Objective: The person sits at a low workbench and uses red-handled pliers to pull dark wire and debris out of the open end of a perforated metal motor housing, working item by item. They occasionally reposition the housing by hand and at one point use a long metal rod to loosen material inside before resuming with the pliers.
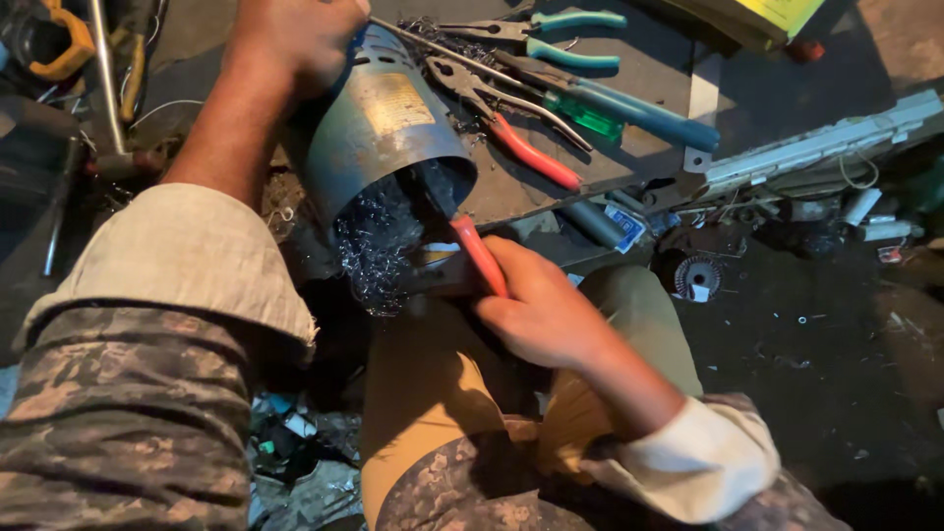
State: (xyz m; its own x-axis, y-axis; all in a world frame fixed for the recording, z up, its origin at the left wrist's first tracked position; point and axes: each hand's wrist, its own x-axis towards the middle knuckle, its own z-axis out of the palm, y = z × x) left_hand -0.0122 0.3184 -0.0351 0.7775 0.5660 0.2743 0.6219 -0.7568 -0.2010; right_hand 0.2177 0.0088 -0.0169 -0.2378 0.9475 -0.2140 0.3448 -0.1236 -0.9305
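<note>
The person's left hand [295,39] clamps over the far, closed end of a blue-grey motor housing [383,128], fingers wrapped down around the shell and pressed to it, so that the cylinder lies tilted with its open mouth toward the lap. The right hand [541,315] is closed in a fist-like grip on the orange handle of a tool [479,254], whose dark shaft enters the housing's mouth, where a tangle of bright wire windings [374,241] spills out over the lower rim. The step in hand looks like working the windings loose from inside the shell; the next move would call for a firm brace from the left hand while the tool levers against the inner wall without slipping off the rim. Beyond the housing, on the dark board [629,79], lie red-handled pliers [531,147], teal-handled pliers [560,34] and a blue-handled screwdriver [629,108], all close to the shell's far side. Room is tight: the knees sit just beneath the mouth, and the sharp rim is close to the right knuckles.
</note>
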